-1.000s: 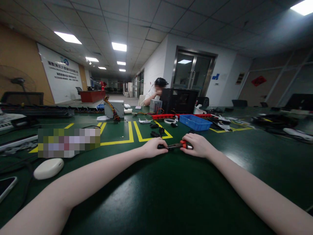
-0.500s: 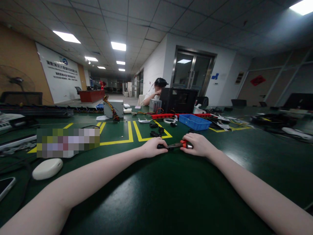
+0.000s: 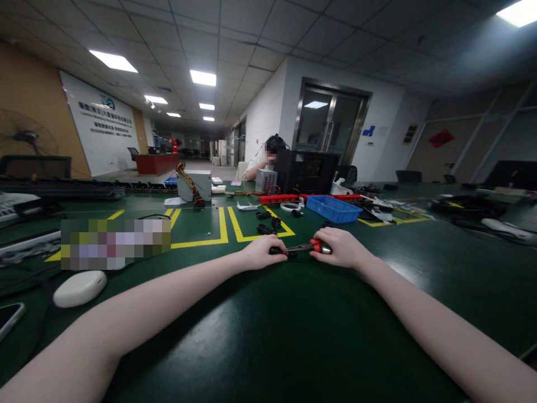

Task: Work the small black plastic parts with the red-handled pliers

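Note:
Both my arms reach forward over a dark green table (image 3: pixel 268 336). My right hand (image 3: pixel 342 247) is closed on the red-handled pliers (image 3: pixel 310 246), whose jaws point left. My left hand (image 3: pixel 262 253) is closed on a small black part (image 3: pixel 277 251) held at the pliers' tip. The two hands rest on the table a short way apart, just in front of yellow floor-tape lines (image 3: pixel 224 226).
A blue bin (image 3: pixel 333 209), red trays (image 3: pixel 279 198) and loose black parts (image 3: pixel 266 228) lie beyond my hands. A power supply with coloured wires (image 3: pixel 193 186) stands further back. A white mouse-like object (image 3: pixel 79 288) and a phone (image 3: pixel 8 319) lie at left. A person sits behind a black computer case (image 3: pixel 308 172).

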`<state>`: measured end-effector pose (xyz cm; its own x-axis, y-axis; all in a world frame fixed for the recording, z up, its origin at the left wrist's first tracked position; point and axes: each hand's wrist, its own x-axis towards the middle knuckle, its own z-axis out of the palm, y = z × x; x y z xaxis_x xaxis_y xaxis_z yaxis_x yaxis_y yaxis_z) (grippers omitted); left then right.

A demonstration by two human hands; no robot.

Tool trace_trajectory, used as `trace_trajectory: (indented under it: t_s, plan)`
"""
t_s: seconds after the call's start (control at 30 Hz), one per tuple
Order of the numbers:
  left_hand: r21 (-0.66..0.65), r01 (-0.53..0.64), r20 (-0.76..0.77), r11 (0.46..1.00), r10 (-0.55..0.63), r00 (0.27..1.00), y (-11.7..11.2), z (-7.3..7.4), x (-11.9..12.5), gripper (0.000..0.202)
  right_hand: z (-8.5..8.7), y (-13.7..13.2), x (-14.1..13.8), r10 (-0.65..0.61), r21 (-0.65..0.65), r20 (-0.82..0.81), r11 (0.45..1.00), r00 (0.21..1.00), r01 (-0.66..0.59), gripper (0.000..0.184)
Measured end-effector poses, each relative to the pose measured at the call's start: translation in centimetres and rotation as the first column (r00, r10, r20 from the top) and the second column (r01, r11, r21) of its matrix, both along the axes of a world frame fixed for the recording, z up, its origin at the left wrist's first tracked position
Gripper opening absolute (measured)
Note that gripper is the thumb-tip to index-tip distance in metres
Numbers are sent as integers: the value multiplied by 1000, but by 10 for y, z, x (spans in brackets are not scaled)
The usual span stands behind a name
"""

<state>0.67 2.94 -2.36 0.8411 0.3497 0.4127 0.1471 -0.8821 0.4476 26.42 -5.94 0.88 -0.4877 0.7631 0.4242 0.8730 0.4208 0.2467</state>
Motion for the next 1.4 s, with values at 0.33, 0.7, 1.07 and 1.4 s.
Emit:
trace_trajectory:
  t_s: [0.33, 0.7, 1.07, 1.4]
  plan:
    - [-14, 0, 8, 1000, 0, 1000, 3, -3, 1, 14, 0, -1, -1, -32, -28, 17, 999, 999, 32, 31]
    - [-10, -15, 4, 1000, 16, 1000, 2, -2, 0, 15, -1, 0, 0, -55, -57, 19, 997, 998, 56, 33]
    - [-6, -3, 20, 1000, 3, 1000, 3, -3, 0, 13, 0, -1, 0, -61, -68, 20, 996, 998, 63, 33]
    - [-12, -17, 10, 1000, 17, 1000, 3, -4, 1, 15, -2, -1, -3, -67, -87, 9, 994, 998, 68, 33]
